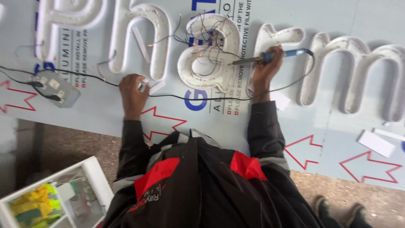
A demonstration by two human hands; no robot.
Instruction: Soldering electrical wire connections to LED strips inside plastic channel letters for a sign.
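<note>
Soldering iron [270, 55] gripped in right hand [265, 69], tip at letter wiring [206, 42]; left hand [133, 90] closed, apparently, on small item; joint contact is required next.

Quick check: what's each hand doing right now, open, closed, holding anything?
Left hand: closed on a small pale object, too small to identify.
Right hand: closed around a blue-handled soldering iron, tip toward the white channel letter.

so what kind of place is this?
Probably a sign-making workshop: white channel letters with loose wiring lie on a film-covered sheet, the right hand holds a soldering iron, and the left hand grips a small part.
</note>
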